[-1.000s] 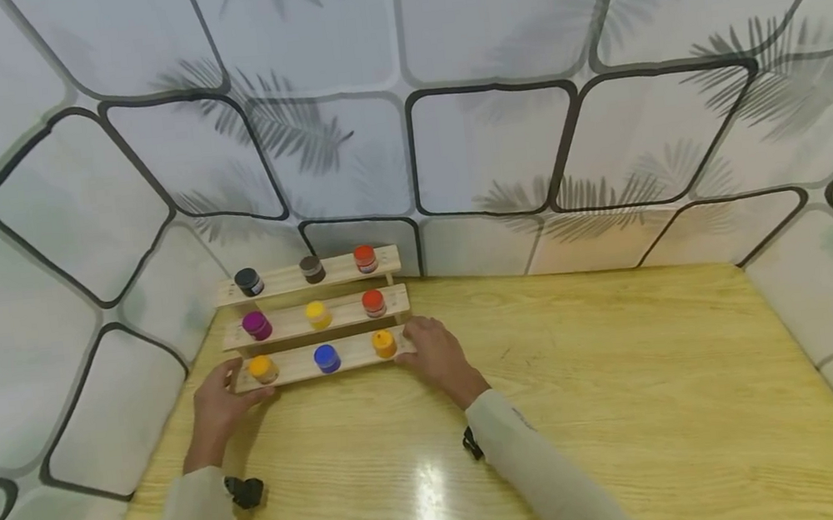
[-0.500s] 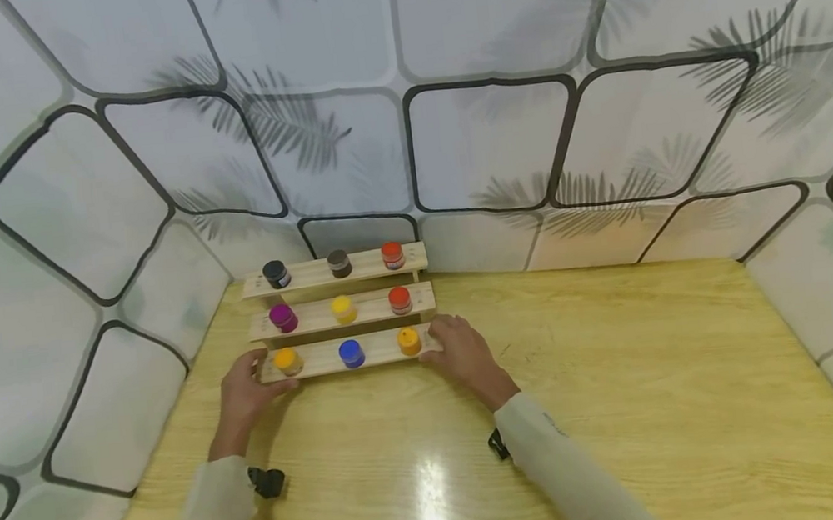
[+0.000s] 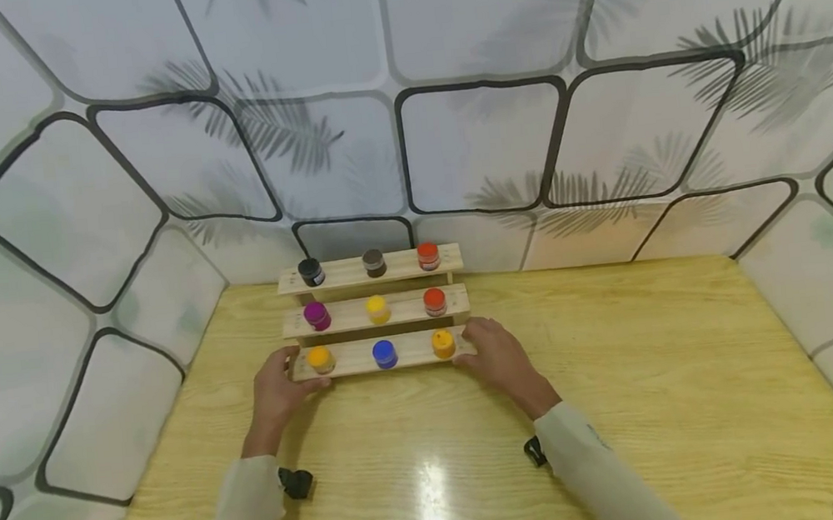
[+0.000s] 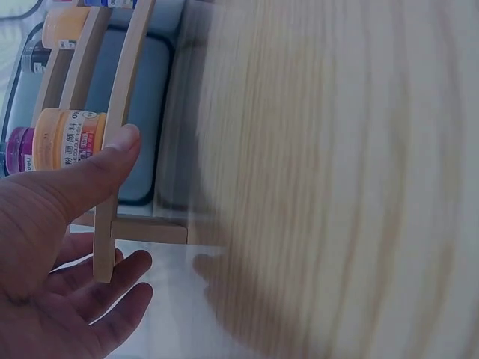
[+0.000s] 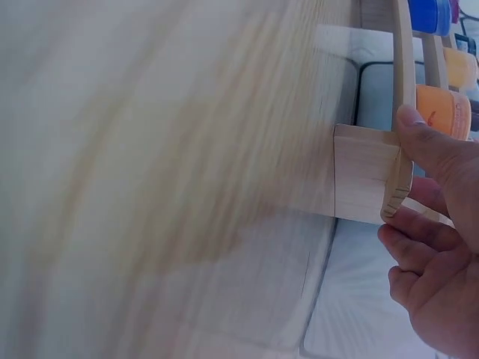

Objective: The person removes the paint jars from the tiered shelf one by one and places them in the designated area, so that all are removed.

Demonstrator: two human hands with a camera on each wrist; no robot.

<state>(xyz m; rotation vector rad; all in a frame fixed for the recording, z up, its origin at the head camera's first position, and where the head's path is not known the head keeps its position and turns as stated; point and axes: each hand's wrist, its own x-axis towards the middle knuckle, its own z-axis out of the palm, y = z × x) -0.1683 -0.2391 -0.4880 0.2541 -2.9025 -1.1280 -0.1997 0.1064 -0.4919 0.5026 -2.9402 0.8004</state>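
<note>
A three-tier wooden rack stands on the table with small paint jars on each tier. Its lowest tier bears an orange jar, a blue jar and another orange jar. My left hand grips that tier's left end; in the left wrist view the thumb presses the front edge beside the orange jar. At the opposite end my right hand holds the same tier, its thumb on the front edge and its fingers curled near the board's end.
Purple, yellow and red jars stand on the middle tier. The top tier has black, dark grey-brown and red ones. A patterned wall rises close behind the rack. Wooden table extends rightward.
Both hands have moved the rack rightward along the table, away from the left wall. The jars have stayed in place on its tiers, and both grips look the same.
</note>
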